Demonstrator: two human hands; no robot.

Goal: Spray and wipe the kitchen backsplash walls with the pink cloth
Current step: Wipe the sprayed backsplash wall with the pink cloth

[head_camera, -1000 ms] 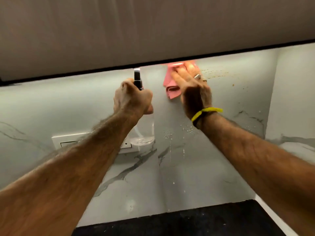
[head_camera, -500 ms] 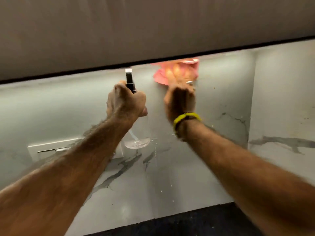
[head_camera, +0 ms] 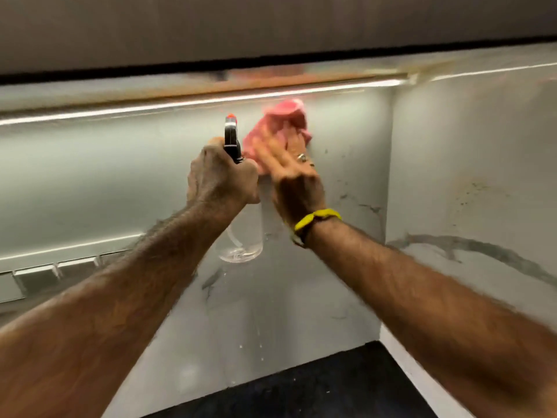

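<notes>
a: right hand [head_camera: 297,176] flat on the pink cloth [head_camera: 280,128], fingers straight and spread, pressing it to the backsplash wall [head_camera: 346,251] high up, just under the light strip [head_camera: 211,101]. cloth and fingers blurred

b: left?

a: left hand [head_camera: 221,179] fisted round the neck of the spray bottle [head_camera: 241,242], black trigger head with orange nozzle tip sticking up above the knuckles, clear body hanging below (looks almost empty, can't tell for sure). bottle upright, just left of the cloth hand, nearly touching it

b: vs half a second ago?

a: light strip and cabinet underside [head_camera: 271,25] now show, before they were hidden behind the cabinet front. cloth sits lower relative to that edge, more bunched. hands closer together. side wall [head_camera: 467,191] shows brownish speckle stains, drips lower on the back wall, black counter [head_camera: 316,393] at bottom. yellow wristband [head_camera: 316,218] on right wrist, ring on one finger
</notes>
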